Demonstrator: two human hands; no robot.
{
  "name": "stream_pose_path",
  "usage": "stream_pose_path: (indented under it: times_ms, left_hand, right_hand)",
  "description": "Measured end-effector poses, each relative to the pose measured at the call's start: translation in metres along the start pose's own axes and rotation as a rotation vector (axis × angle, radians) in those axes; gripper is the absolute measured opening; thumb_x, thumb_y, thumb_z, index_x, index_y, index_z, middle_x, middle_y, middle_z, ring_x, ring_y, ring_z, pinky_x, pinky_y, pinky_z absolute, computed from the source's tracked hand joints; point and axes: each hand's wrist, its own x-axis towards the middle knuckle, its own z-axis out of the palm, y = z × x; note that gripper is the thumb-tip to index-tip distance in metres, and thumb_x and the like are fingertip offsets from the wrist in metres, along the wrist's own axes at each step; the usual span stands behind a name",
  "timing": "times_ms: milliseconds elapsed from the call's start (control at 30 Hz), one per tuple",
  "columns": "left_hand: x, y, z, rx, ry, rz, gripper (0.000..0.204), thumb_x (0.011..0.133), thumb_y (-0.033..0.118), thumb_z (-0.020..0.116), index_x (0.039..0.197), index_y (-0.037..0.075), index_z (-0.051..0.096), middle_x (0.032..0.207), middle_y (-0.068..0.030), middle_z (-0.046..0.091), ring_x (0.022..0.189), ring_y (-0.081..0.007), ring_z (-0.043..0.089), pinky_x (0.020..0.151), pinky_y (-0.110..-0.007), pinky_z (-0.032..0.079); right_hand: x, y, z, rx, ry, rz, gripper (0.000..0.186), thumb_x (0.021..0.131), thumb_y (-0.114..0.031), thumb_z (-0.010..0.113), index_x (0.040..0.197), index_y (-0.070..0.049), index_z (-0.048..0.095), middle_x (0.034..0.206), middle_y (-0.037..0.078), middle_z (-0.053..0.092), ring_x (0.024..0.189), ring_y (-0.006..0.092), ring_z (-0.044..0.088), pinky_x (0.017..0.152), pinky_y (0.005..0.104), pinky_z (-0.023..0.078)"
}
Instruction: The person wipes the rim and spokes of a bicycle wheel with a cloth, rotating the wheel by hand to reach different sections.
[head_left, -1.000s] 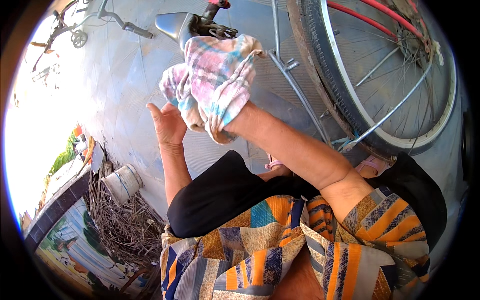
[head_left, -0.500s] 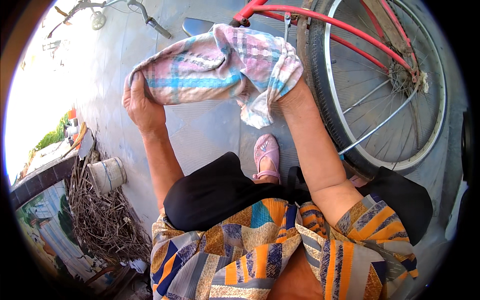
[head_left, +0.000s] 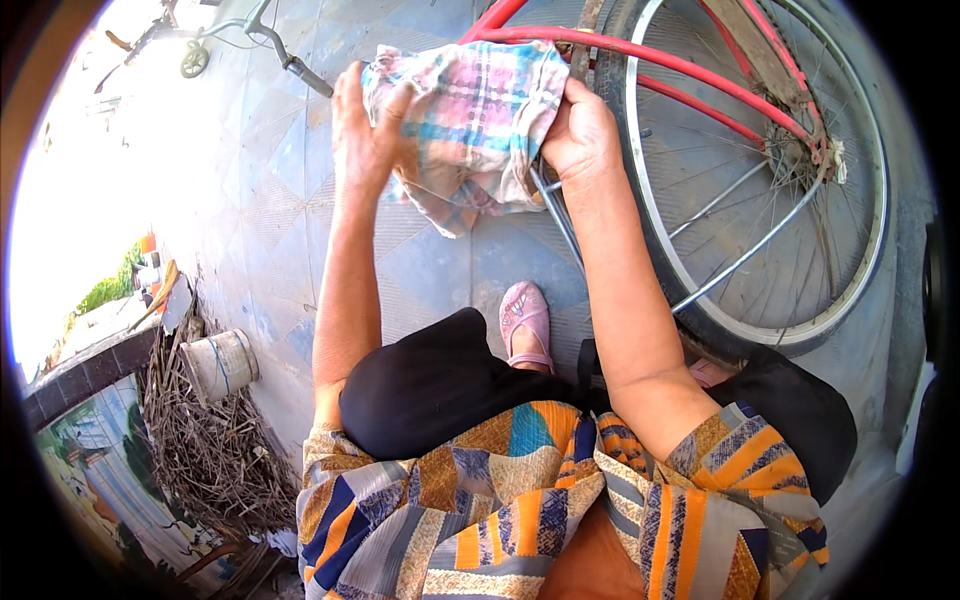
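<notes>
A plaid cloth (head_left: 480,105) in pink, white and blue is held up in front of me, between my two hands. At its left edge is my left hand (head_left: 366,140), thumb lying over the fabric and fingers along the outer side. My right hand (head_left: 584,132) grips the right edge; the thumb shows there, while most fingers are hidden behind the cloth. A loose fold hangs from the lower side. Just past my right hand stands a red bicycle (head_left: 690,62), its wheel (head_left: 637,200) beside my right forearm.
Grey handlebars (head_left: 285,60) rise at the upper left. A whitish bucket (head_left: 220,366) lies on a heap of dry twigs (head_left: 205,450) at lower left, next to a low wall with a dark tiled edge (head_left: 90,365). My pink shoe (head_left: 525,315) rests on the grey tiled floor (head_left: 270,240).
My left hand has moved right and up, closer to my right hand. The cloth, stretched sideways before, is now bunched shorter and flatter on top. My right hand has come out from under it.
</notes>
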Motion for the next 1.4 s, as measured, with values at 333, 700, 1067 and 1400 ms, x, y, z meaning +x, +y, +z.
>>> stream_pose_path:
  times_ms: [333,700,1067,1400]
  left_hand:
    - [0.012,-0.006,0.017,-0.125,-0.206,0.047,0.050,0.092,0.034,0.060,0.134,0.008,0.061,0.145,-0.0190,0.051,0.139,-0.0360,0.043,0.112,-0.041,0.036]
    - [0.017,-0.006,0.011,-0.557,-0.271,-0.123,0.045,0.099,0.031,0.058,0.132,0.001,0.063,0.116,-0.0069,0.069,0.111,-0.0185,0.061,0.102,-0.032,0.044]
    - [0.021,0.009,0.016,-0.121,-0.272,0.181,0.029,0.089,0.015,0.055,0.109,-0.002,0.069,0.119,-0.0127,0.065,0.112,-0.0313,0.057,0.101,-0.036,0.042]
    - [0.096,-0.113,0.031,0.082,-0.184,0.640,0.034,0.094,0.017,0.054,0.124,0.009,0.066,0.138,-0.0098,0.061,0.138,-0.0329,0.043,0.113,-0.042,0.033]
  right_hand:
    - [-0.012,0.008,0.016,-0.014,-0.088,-0.084,0.029,0.101,-0.025,0.055,0.121,-0.004,0.062,0.119,0.009,0.067,0.110,0.0219,0.062,0.097,0.0381,0.047]
    - [-0.026,0.020,0.030,-0.356,-0.095,-0.319,0.022,0.097,-0.015,0.057,0.110,0.001,0.065,0.097,0.002,0.064,0.083,0.0097,0.059,0.076,0.0288,0.050]
    - [-0.029,0.004,0.027,-0.327,-0.024,-0.374,0.020,0.097,-0.013,0.055,0.099,0.003,0.069,0.086,0.001,0.066,0.075,0.0096,0.059,0.067,0.0278,0.048]
    - [-0.017,0.008,0.016,-0.541,-0.111,-0.290,0.024,0.094,-0.016,0.064,0.108,0.003,0.069,0.095,0.006,0.072,0.083,0.0136,0.068,0.078,0.0284,0.053]
